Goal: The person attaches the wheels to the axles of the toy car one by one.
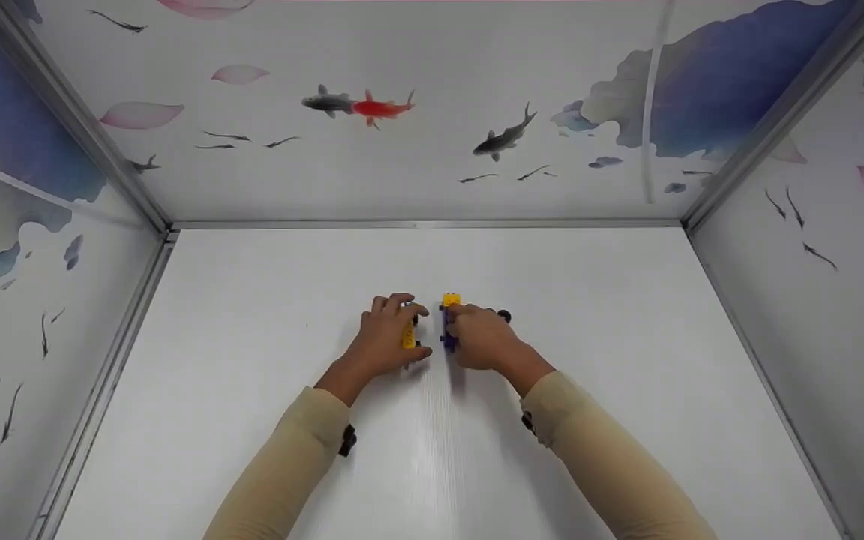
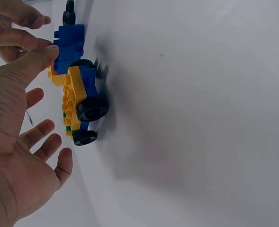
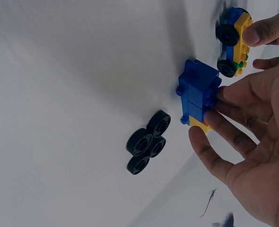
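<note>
At centre frame, the left hand (image 1: 385,336) spreads its grip apart over a yellow-and-blue plastic car (image 2: 78,87); the right hand (image 1: 484,339) clamps its grip on blue-and-yellow plastic blocks (image 3: 200,89).

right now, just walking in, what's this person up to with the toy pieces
A person is working two-handed at a white table. The left hand is spread over a yellow-and-blue toy car with black wheels fitted. The right hand holds a mostly blue block piece with no wheels seen on it. Four loose wheels lie together beside that piece.
</note>
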Available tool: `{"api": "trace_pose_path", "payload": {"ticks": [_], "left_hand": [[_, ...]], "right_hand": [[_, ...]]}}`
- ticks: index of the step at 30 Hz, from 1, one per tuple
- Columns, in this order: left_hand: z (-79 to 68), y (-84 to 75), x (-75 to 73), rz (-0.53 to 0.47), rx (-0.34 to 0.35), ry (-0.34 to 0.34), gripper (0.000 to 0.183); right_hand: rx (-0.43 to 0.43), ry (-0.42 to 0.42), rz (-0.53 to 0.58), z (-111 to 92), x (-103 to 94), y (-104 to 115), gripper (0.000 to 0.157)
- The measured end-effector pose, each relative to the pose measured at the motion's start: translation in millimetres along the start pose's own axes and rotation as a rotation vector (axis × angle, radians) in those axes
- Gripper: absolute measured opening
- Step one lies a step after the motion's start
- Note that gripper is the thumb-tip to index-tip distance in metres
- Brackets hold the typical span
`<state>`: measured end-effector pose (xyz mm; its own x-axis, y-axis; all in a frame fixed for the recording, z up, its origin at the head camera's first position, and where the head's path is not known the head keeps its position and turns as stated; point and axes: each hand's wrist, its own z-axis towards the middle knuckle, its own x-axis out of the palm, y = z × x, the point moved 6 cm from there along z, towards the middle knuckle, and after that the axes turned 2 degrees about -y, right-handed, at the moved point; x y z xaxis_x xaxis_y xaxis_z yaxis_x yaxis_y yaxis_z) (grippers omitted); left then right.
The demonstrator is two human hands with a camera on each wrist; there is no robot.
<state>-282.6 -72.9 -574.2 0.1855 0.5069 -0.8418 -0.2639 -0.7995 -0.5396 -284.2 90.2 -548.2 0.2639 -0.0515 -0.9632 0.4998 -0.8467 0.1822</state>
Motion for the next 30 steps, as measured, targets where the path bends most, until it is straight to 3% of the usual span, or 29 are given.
{"api": "trace_pose_path", "payload": {"ticks": [10,18,25,27,30], "left_hand": [[17.6,-18.1,17.0,0.057,0.051,0.042,0.082],[26.9,-27.3,22.1,0.101,0.110,0.033,0.091],[49.9,-7.1,45.8,0.098,0.159,-0.004,0.098],[46.2,-16.2,38.8,0.096,0.142,0.012,0.098],[56.8,-4.2,54.6,0.123,0.161,-0.005,0.101]], "right_hand": [[-0.046,-0.045,0.033,-2,-1.3,-1,0.019],[-0.054,-0.070,0.068,-2,0.6,-3,0.017],[-0.063,-0.093,0.067,-2,2.8,-5,0.017],[-0.057,-0.082,0.063,-2,3.3,-5,0.017],[-0.049,-0.078,0.074,-2,3.0,-5,0.016]]}}
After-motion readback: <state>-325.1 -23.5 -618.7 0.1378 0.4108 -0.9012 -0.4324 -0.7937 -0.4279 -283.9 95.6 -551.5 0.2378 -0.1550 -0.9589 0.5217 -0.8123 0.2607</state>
